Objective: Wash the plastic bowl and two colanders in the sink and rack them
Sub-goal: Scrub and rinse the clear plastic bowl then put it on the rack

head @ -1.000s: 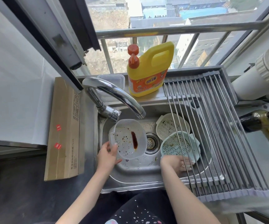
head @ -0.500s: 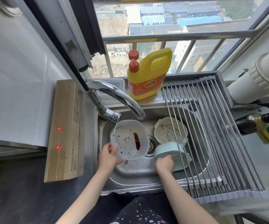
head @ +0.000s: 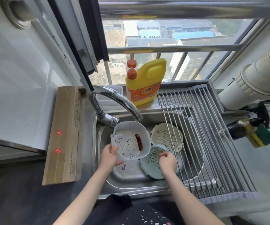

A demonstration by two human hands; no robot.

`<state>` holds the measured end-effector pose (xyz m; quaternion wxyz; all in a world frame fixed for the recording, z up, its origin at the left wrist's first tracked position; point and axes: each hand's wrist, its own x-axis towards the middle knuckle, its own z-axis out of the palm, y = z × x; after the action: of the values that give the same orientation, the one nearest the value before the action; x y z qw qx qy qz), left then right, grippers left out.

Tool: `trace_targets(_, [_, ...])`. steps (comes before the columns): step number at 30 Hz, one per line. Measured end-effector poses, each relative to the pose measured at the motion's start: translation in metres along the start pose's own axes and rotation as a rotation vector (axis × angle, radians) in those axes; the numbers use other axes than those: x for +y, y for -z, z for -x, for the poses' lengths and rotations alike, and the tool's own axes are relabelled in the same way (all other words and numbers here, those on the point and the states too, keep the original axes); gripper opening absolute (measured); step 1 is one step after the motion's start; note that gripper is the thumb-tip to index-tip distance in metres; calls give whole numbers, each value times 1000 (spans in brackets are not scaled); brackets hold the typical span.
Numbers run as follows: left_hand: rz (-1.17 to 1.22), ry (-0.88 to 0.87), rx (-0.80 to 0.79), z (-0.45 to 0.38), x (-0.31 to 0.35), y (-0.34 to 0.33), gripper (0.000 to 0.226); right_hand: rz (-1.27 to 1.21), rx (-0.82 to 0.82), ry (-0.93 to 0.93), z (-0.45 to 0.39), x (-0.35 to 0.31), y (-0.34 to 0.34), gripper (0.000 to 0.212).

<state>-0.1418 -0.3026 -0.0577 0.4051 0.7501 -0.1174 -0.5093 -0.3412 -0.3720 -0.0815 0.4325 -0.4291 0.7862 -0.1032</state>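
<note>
A dark counter rings the steel sink below the window. Center frame, the left hand grips the stained plastic bowl under the faucet; the right hand pinches the blue colander. The cream colander lies beneath the roll-up rack, which covers the sink's right side.
</note>
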Motion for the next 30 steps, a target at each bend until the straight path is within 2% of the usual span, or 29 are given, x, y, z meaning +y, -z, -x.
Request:
trace_targets(10, [17, 11, -43, 2, 10, 1, 32, -214, -193, 72, 1, -22, 4, 28])
trace_targets(13, [25, 14, -59, 1, 14, 1, 28, -189, -157, 128, -3, -28, 6, 24])
trace_targets(15, [23, 7, -59, 3, 16, 1, 28, -75, -47, 188, -7, -28, 10, 27])
trace_targets(17, [11, 1, -56, 5, 16, 3, 28, 143, 26, 255, -9, -25, 11, 41])
trace_targets(20, [2, 10, -46, 5, 13, 7, 35, 545, -18, 324, -8, -17, 3, 68])
trace_targets(23, [-2, 28, -33, 6, 10, 10, 38, 801, -62, 315, -11, -16, -1, 80])
trace_targets(26, [11, 42, -24, 8, 9, 11, 38, 844, -119, 332, -19, -17, -2, 76])
trace_targets(30, [28, 64, -11, 8, 8, 11, 38, 864, -116, 374, -30, -16, -5, 66])
